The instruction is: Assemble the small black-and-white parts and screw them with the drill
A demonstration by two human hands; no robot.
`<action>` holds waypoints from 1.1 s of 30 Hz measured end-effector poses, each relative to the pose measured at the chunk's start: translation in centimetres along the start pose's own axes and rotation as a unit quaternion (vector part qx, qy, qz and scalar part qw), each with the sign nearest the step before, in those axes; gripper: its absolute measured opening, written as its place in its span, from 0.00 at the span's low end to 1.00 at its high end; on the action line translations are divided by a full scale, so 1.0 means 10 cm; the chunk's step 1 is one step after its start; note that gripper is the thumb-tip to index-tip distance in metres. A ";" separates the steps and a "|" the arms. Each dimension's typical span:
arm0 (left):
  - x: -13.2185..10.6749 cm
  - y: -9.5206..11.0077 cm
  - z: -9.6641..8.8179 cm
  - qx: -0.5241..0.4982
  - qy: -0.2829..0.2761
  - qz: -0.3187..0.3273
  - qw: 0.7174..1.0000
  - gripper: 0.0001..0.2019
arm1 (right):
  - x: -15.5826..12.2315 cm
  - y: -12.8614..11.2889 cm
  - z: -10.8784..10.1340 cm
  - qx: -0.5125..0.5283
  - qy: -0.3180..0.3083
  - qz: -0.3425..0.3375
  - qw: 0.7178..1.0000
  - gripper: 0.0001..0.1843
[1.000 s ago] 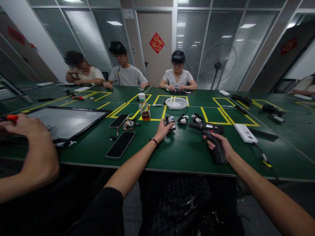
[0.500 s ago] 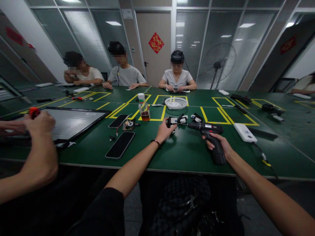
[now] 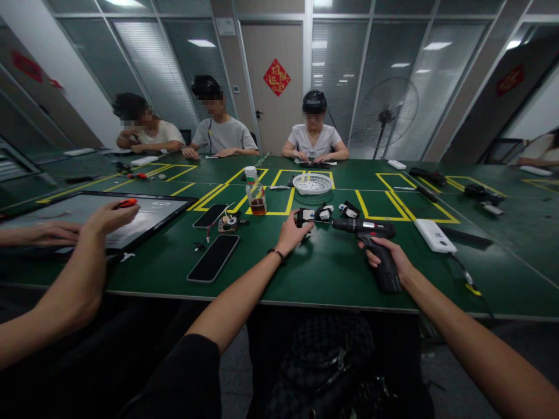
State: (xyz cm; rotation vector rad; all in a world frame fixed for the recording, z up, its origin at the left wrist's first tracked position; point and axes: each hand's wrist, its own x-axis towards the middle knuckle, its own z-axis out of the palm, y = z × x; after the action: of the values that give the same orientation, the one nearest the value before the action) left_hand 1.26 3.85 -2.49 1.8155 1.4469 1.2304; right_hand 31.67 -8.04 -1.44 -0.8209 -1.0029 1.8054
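My right hand (image 3: 388,258) is wrapped round the grip of a black cordless drill (image 3: 367,228), which lies sideways and points left. Its thin bit reaches a small black-and-white part (image 3: 305,216) that my left hand (image 3: 292,233) grips just above the table. Fingers hide some of that part, and whether the bit sits in a screw is too small to tell. Two similar black-and-white pieces, one nearer (image 3: 324,210) and one farther right (image 3: 349,209), lie behind the bit.
A bottle of brown liquid (image 3: 257,195), a white basket (image 3: 312,183), a phone (image 3: 213,258), a second phone (image 3: 211,215) and a white power bank (image 3: 435,235) stand or lie around my hands. At left, a co-worker's hands (image 3: 111,216) are over a flat panel (image 3: 144,218). People sit opposite.
My hands, the drill and the held part stay nearly in place. The co-worker's hand at left has moved right and opened out, with a red-and-black object in it.
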 end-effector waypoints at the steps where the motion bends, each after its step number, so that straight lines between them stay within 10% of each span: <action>1: 0.00 0.00 0.00 0.000 0.000 0.002 1.000 0.33 | 0.00 0.00 0.00 -0.001 0.000 0.000 1.000 0.20; 33: -0.06 0.09 -0.06 0.081 0.022 0.022 0.996 0.34 | -0.01 -0.01 0.03 -0.014 0.014 -0.001 1.000 0.19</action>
State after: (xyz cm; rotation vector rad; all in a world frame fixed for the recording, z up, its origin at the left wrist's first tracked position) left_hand 1.19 2.95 -1.65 1.9476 1.5785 1.2118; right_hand 31.52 -8.15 -1.22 -0.8587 -1.0123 1.7777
